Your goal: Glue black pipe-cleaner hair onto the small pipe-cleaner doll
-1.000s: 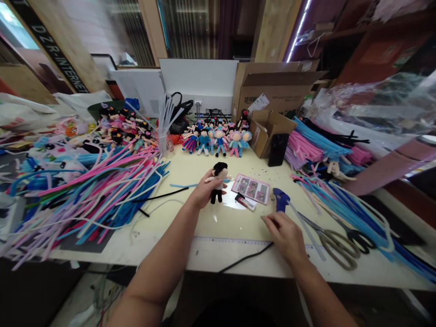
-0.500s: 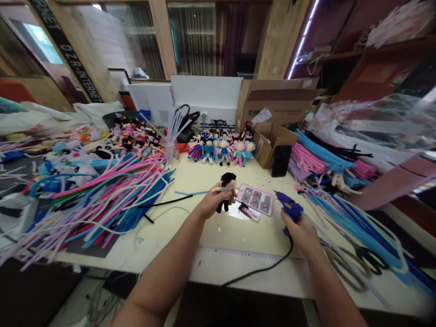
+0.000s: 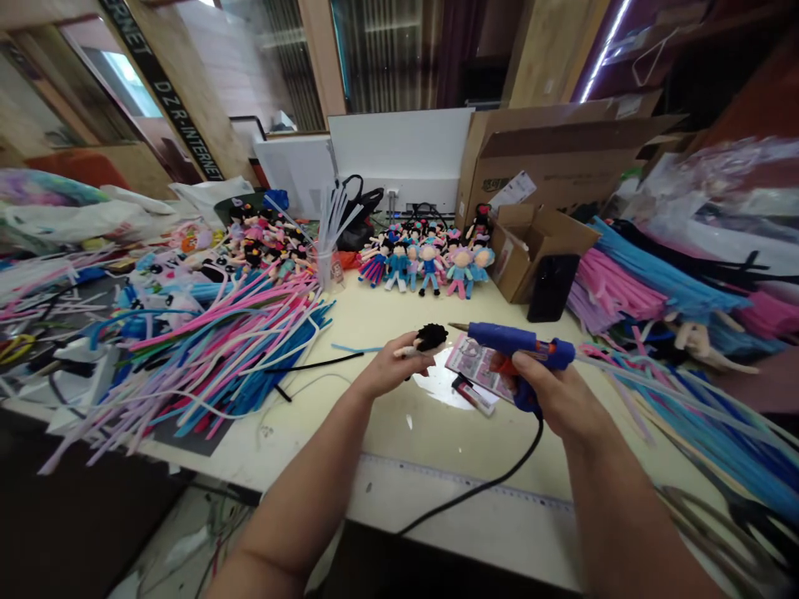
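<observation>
Glue gun [image 3: 499, 335]: in the head view, you are now bringing it nearer the tipped doll [image 3: 430, 336], nozzle [image 3: 460, 325] pointing just beside its hair, so both are lining up closely.
Left hand [image 3: 394, 367]: pinching the doll above the surface [image 3: 430, 445].
Right hand [image 3: 558, 391]: gripping the glue gun.
Textures: tufty black hair, smooth blue plastic, fuzzy stems [image 3: 205, 353] fanning out.
</observation>
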Action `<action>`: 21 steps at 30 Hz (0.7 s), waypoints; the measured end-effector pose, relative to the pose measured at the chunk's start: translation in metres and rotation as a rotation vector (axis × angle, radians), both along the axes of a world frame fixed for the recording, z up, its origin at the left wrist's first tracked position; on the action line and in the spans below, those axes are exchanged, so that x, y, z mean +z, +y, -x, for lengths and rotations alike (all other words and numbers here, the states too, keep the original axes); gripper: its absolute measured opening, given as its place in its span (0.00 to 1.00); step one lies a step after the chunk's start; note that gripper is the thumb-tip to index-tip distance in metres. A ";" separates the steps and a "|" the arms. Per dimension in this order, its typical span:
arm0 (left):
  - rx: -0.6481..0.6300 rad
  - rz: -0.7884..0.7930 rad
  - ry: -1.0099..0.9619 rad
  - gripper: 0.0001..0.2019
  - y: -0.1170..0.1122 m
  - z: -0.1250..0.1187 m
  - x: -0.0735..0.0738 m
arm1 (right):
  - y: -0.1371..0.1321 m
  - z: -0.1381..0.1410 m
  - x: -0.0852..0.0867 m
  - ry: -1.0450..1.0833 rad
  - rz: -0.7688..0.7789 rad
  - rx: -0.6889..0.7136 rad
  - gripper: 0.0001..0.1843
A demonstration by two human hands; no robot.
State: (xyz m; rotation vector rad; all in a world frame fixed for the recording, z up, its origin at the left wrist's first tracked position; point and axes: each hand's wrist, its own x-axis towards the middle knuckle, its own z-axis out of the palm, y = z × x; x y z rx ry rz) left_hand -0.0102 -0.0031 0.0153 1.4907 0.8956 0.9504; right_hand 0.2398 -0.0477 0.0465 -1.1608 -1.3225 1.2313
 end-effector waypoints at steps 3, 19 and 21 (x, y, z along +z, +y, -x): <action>0.005 -0.036 0.068 0.17 0.000 0.001 0.001 | -0.001 -0.001 -0.005 -0.066 -0.012 0.001 0.22; -0.053 -0.048 0.136 0.20 -0.001 0.000 -0.001 | -0.005 0.002 -0.006 -0.244 -0.088 -0.008 0.23; -0.052 -0.061 0.142 0.19 -0.001 0.000 -0.003 | -0.005 0.003 -0.006 -0.250 -0.103 -0.012 0.23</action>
